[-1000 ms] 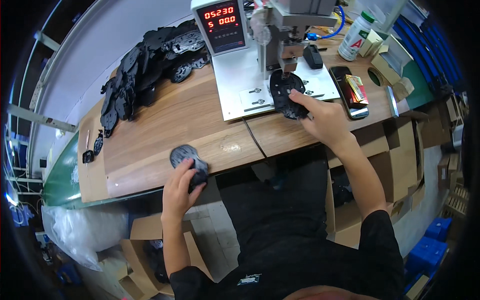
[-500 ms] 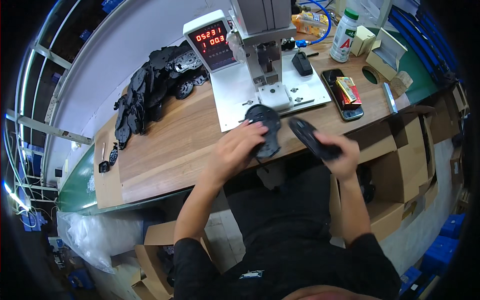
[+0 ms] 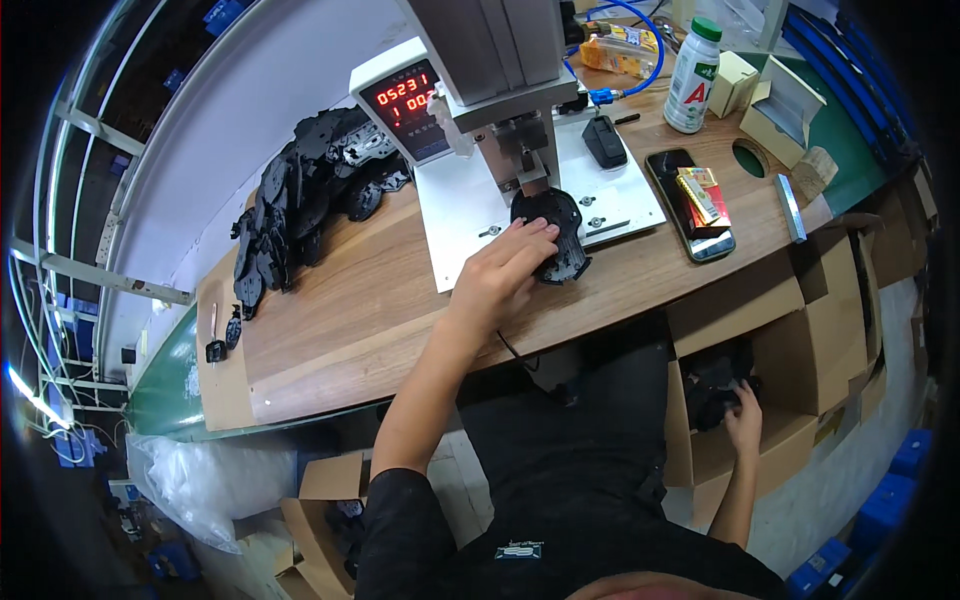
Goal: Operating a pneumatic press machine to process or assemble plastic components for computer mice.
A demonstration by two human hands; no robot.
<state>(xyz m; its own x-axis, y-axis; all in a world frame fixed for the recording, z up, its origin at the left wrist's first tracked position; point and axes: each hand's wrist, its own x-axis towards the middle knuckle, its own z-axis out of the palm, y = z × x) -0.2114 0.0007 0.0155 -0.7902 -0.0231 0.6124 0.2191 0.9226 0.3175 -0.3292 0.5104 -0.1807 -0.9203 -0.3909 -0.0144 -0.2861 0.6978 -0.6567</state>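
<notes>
My left hand [image 3: 490, 275] grips a black moulded plastic part [image 3: 566, 240] on the white base plate of a bench press [image 3: 515, 60]. The part's rounded far end lies under the press head, next to the metal tool tip; my fingers rest along its left side and cover some of it. At the right, my right hand [image 3: 742, 425] is down inside an open cardboard box [image 3: 790, 370], its fingers apart and touching or just above dark parts [image 3: 712, 395] there. Nothing shows held in it.
A dark pile of plastic parts [image 3: 300, 200] lies at the table's left back. The press's display box [image 3: 400, 105] shows red digits. To the right are a phone [image 3: 705, 245], a small red box [image 3: 712, 215], a white bottle [image 3: 693, 80] and an opened carton [image 3: 785, 110].
My left hand has moved the plastic part farther in, under the press head. The right hand has gone from above the table edge down into the cardboard box, and its dark piece has left it.
</notes>
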